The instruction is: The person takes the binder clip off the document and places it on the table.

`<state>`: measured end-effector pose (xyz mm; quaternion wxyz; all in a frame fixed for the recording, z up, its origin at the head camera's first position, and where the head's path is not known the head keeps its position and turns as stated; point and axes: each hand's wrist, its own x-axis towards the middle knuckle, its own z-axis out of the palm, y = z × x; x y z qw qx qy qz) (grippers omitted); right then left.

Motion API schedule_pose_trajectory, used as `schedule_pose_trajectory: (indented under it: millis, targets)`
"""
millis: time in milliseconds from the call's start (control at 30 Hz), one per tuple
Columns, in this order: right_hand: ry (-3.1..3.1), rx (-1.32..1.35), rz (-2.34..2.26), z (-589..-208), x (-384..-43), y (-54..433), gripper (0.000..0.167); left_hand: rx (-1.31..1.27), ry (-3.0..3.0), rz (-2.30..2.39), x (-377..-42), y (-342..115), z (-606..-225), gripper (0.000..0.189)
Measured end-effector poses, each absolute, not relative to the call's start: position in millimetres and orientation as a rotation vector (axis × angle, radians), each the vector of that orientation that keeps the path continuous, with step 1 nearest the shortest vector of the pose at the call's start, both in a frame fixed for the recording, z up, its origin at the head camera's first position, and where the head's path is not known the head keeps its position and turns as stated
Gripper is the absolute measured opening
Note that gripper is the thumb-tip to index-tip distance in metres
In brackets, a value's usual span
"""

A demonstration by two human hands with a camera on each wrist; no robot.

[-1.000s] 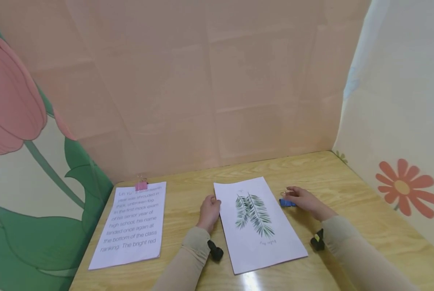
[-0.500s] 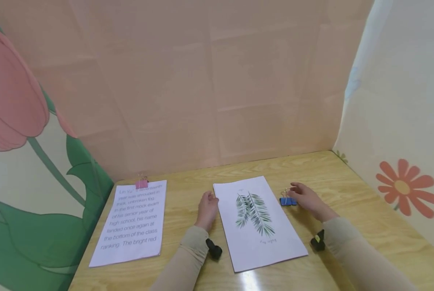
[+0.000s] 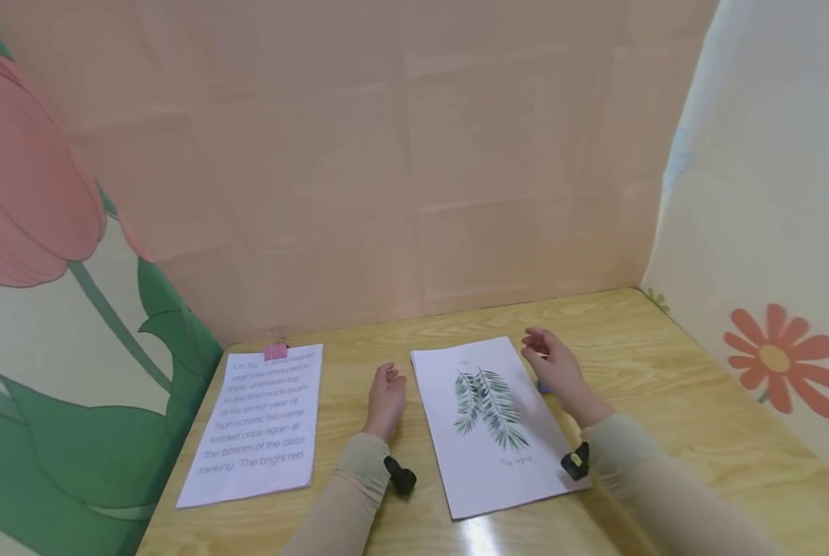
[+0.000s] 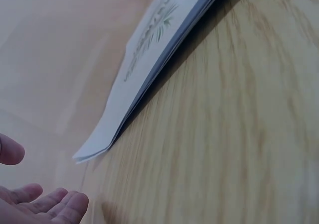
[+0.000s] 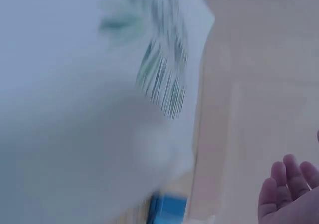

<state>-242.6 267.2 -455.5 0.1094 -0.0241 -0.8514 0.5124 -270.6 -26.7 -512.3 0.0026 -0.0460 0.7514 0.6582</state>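
A stack of white paper (image 3: 484,471) with a palm-leaf print lies on the wooden table. My left hand (image 3: 387,401) is just left of it, apart from its edge, fingers loosely bent and holding nothing. The left wrist view shows those fingers (image 4: 75,206) close to a corner of the stack. At the stack's upper right edge hovers my right hand (image 3: 556,374), fingers relaxed, nothing held. A blue binder clip (image 3: 543,386) is partly hidden behind it; in the right wrist view this blue clip (image 5: 170,210) shows beyond the paper's edge, apart from the fingers (image 5: 294,181).
Another stack of printed text pages (image 3: 258,432) lies at the left, with a pink binder clip (image 3: 275,351) on its top edge. A beige covering (image 3: 414,193) rises behind the table (image 3: 664,386). Flower-patterned walls stand on both sides.
My right hand has moved from beside the blue binder clip leftward and up, over the stack's edge. My left hand has drawn away leftward from the stack's left edge.
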Motion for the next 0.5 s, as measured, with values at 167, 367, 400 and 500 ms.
schedule_pose_trajectory:
  millis: [167, 367, 400, 500]
  targets:
    - [-2.553, -0.058, 1.592, -458, -244, 237, 0.047, -0.190, 2.365, 2.059, -270, -38, -512, 0.049]
    - [-2.558, -0.016, 1.701, -468, -247, 210, 0.044, -0.218, 2.352, 2.081, -270, -51, -510, 0.049]
    - [-2.557, -0.009, 1.712, -470, -247, 206, 0.043, -0.220, 2.351, 2.082, -270, -52, -510, 0.049]
    - [-2.563, 0.008, 1.757, -476, -248, 192, 0.042, -0.238, 2.361, 2.076, -269, -57, -511, 0.049]
